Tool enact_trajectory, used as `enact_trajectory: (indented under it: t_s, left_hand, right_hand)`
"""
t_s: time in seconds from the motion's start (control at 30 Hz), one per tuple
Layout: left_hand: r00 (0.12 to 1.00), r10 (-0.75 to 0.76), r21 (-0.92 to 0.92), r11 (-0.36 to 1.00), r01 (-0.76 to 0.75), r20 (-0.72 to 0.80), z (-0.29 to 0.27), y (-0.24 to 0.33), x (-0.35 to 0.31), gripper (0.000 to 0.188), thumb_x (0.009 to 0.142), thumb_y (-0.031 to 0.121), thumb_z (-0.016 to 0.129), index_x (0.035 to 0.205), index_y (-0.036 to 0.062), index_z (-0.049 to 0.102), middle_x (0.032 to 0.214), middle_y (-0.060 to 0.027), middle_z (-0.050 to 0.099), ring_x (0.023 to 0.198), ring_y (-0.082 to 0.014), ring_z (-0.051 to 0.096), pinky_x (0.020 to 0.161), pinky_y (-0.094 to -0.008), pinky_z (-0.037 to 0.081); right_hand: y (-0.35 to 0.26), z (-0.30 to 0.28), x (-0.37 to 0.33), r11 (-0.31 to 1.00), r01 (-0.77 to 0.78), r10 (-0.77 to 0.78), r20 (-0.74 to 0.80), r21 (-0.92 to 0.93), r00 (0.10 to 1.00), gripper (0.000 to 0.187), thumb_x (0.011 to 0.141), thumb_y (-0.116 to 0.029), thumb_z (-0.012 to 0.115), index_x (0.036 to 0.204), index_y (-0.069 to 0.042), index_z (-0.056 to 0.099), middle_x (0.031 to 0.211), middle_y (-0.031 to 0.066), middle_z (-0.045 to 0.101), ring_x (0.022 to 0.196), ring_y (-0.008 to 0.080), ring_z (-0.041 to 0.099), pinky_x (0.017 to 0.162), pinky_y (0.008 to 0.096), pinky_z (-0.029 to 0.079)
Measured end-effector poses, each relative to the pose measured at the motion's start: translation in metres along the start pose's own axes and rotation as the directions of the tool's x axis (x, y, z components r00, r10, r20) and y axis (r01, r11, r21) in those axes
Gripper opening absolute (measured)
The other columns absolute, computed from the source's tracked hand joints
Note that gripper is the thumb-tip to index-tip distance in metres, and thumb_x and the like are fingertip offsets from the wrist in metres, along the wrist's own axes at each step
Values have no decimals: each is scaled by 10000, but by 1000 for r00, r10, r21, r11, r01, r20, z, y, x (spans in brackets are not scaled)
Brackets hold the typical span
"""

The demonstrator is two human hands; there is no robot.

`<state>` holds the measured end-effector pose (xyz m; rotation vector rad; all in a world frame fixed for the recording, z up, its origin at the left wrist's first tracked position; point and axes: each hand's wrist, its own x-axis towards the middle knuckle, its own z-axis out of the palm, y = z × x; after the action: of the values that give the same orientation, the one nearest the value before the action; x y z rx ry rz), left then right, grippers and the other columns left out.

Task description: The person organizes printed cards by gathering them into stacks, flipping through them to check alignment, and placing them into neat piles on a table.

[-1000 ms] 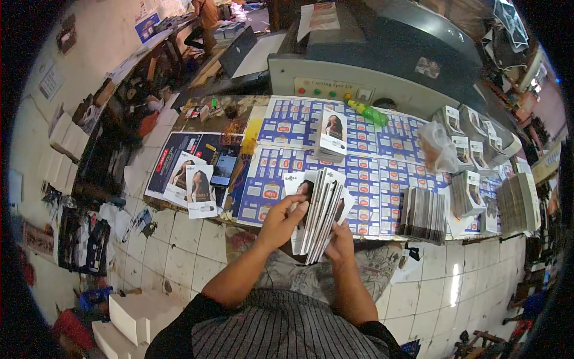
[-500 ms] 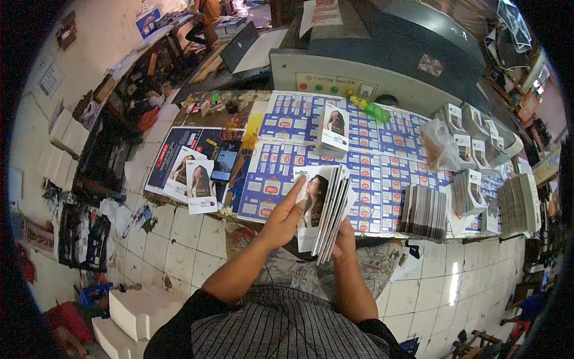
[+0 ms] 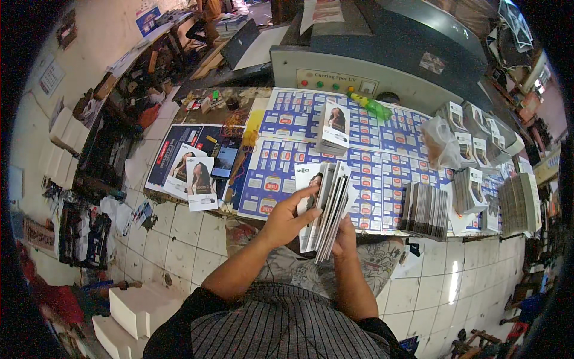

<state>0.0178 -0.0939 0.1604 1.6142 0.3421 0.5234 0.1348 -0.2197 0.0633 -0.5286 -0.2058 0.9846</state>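
Note:
A fanned bundle of white printed cards (image 3: 335, 200), with a dark-haired person pictured on the front, is held upright above the table's near edge. My right hand (image 3: 345, 239) grips the bundle from its right side and lower edge, its fingers partly hidden behind the cards. At the left side, my left hand (image 3: 286, 220) has its fingers and thumb on the front cards, which stand apart from the rest. Beyond the bundle lies a stack of matching cards (image 3: 335, 124). Two more cards (image 3: 201, 184) overlap at the table's left end.
Blue printed sheets (image 3: 281, 158) cover the table. A phone (image 3: 224, 163) lies left, a green bottle (image 3: 376, 110) at the back. To the right are a plastic bag (image 3: 441, 143), a row of cards (image 3: 425, 212) and several more stacks. A grey machine (image 3: 394, 69) stands behind.
My left hand has shifted from lying flat on the front card to holding the front cards between thumb and fingers. Those cards have tilted away from the bundle, opening a gap.

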Motion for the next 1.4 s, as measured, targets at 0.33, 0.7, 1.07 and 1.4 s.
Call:
enact_trajectory:
  t_s: [0.33, 0.7, 1.07, 1.4]
  left_hand:
    - [999, -45, 98, 994, 46, -6, 4, 14, -4, 336, 942, 105, 609, 1254, -13, 566, 1131, -86, 649, 974, -103, 593, 819, -238, 495]
    - [995, 41, 157, 987, -26, -91, 4, 8, -1, 334, 937, 110, 610, 1241, -22, 575, 1143, -125, 659, 1095, -155, 588, 928, -287, 457]
    - [992, 70, 234, 971, -43, -109, -2, -7, 4, 472, 924, 99, 591, 1370, 13, 463, 1386, -198, 506, 1314, -227, 453, 1069, -327, 351]
    - [956, 85, 322, 947, 10, -280, -35, -48, 9, 790, 847, 2, 596, 1513, 0, 170, 1541, -219, 258, 1407, -270, 288, 1124, -351, 257]
  right_hand:
    - [0, -15, 0, 987, -72, 67, 40, 146, 997, 590, 866, -109, 678, 1391, -90, 410, 1230, 100, 610, 1062, 254, 641, 883, 402, 563]
    - [-2, -17, -1, 989, -59, 55, 33, 133, 998, 611, 865, -99, 675, 1413, -123, 407, 1257, 90, 598, 1057, 260, 639, 866, 406, 570]
    - [-4, -16, 3, 998, -45, 45, -3, 50, 999, 594, 843, -24, 669, 1391, -95, 452, 1302, 46, 582, 1162, 220, 582, 960, 388, 510]
    - [-48, -56, 40, 768, -99, -172, -353, -633, 919, 341, 927, -163, 611, 1222, -2, 555, 1033, 76, 656, 898, 173, 642, 760, 320, 522]
